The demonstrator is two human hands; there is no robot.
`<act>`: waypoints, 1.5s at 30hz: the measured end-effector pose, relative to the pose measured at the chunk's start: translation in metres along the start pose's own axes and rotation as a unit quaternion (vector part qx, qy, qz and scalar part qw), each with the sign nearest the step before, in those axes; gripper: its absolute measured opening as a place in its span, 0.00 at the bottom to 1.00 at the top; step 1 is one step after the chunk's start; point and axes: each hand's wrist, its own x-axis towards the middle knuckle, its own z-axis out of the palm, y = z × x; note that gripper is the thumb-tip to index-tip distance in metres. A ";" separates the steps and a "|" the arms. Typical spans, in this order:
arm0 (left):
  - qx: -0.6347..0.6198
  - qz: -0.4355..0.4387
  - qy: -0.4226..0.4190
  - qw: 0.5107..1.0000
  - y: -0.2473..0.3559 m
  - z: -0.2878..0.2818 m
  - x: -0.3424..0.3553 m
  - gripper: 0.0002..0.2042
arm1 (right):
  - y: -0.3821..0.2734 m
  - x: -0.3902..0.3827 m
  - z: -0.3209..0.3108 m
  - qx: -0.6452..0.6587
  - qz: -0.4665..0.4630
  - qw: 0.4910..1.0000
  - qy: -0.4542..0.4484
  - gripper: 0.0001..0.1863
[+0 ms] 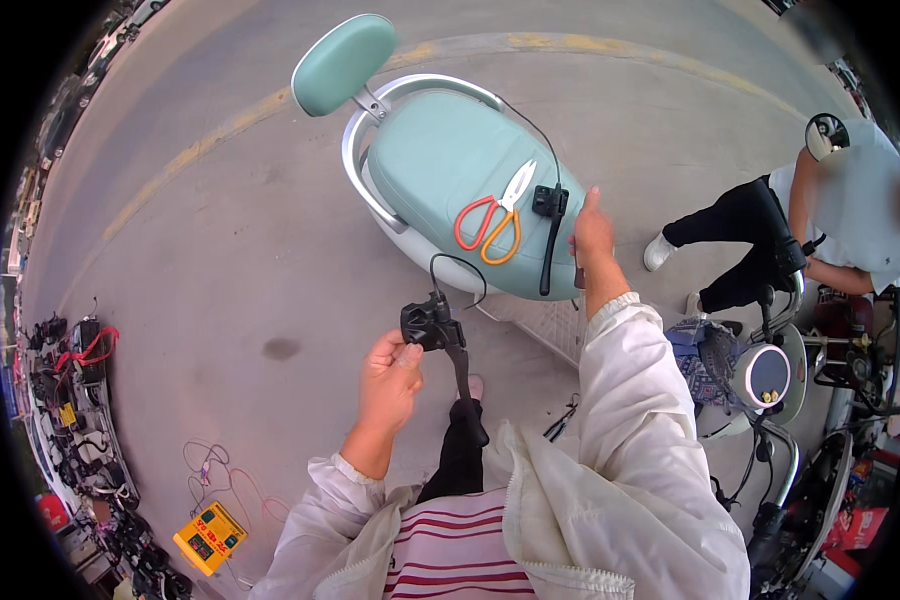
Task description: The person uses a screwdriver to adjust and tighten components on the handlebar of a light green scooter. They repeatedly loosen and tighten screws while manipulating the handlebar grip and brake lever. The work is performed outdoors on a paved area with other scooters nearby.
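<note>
My left hand (390,375) grips a black brake-lever assembly (428,323) with a thin cable looping from its top and the long lever hanging down. My right hand (592,230) is at the right edge of the mint scooter seat (430,150), fingers curled; what it holds is partly hidden, with a dark piece showing below it. On the seat lie scissors (510,212) with red and orange handles and silver blades, and beside them a second black lever assembly (550,203) with a cable.
A person (720,225) in dark trousers is at the right beside scooter handlebars (790,255). A yellow device (210,537) with wires lies on the pavement (230,300) at lower left; small tools (560,422) lie below the seat. Parked two-wheelers (90,420) line the left.
</note>
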 end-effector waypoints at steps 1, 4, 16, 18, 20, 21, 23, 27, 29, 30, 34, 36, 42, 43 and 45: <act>0.001 0.001 0.013 1.000 -0.002 -0.006 0.001 0.07 | -0.002 0.001 -0.005 0.122 0.073 0.990 -0.009 0.40; 0.021 -0.024 0.007 0.999 -0.009 -0.001 0.005 0.07 | 0.049 0.069 -0.013 0.016 0.030 0.996 0.080 0.40; 0.106 -0.033 -0.014 0.994 -0.006 0.044 0.005 0.07 | 0.072 0.009 -0.015 -0.051 -0.272 0.958 0.074 0.36; 0.142 0.001 -0.020 0.990 -0.008 0.059 0.003 0.06 | 0.079 -0.020 -0.031 -0.005 -0.294 0.953 0.073 0.31; 0.166 0.056 -0.042 0.984 -0.014 0.069 -0.002 0.06 | 0.070 -0.089 -0.055 0.122 -0.303 0.944 -0.036 0.27; 0.177 0.079 -0.059 0.979 -0.018 0.076 -0.005 0.05 | 0.070 -0.127 -0.072 0.227 -0.249 0.927 -0.165 0.26; 0.281 0.059 -0.107 0.952 -0.023 0.093 -0.019 0.05 | 0.092 -0.178 -0.097 0.236 -0.251 0.907 -0.241 0.22; 0.367 0.031 -0.261 0.892 -0.052 0.131 -0.054 0.08 | 0.169 -0.226 -0.153 0.382 -0.064 0.890 -0.239 0.11; 0.384 0.030 -0.296 0.874 -0.069 0.153 -0.069 0.09 | 0.239 -0.237 -0.179 0.350 -0.024 0.922 -0.166 0.12; 0.358 -0.016 -0.301 0.884 -0.080 0.163 -0.074 0.09 | 0.283 -0.242 -0.191 0.222 -0.105 0.966 -0.077 0.13; 0.176 -0.324 -0.243 0.897 -0.111 0.219 -0.090 0.11 | 0.414 -0.301 -0.285 -0.136 -0.027 0.989 0.042 0.16; 0.114 -0.378 -0.201 0.896 -0.138 0.244 -0.103 0.11 | 0.475 -0.322 -0.326 -0.153 0.042 0.980 0.116 0.16; 0.154 -0.356 -0.223 0.894 -0.180 0.323 -0.156 0.17 | 0.558 -0.308 -0.463 0.234 0.182 0.913 0.281 0.18; 0.190 -0.317 -0.230 0.900 -0.180 0.330 -0.167 0.20 | 0.541 -0.299 -0.487 0.322 0.149 0.897 0.264 0.18; 0.264 -0.239 -0.253 0.899 -0.176 0.351 -0.187 0.25 | 0.490 -0.282 -0.524 0.433 0.073 0.874 0.206 0.17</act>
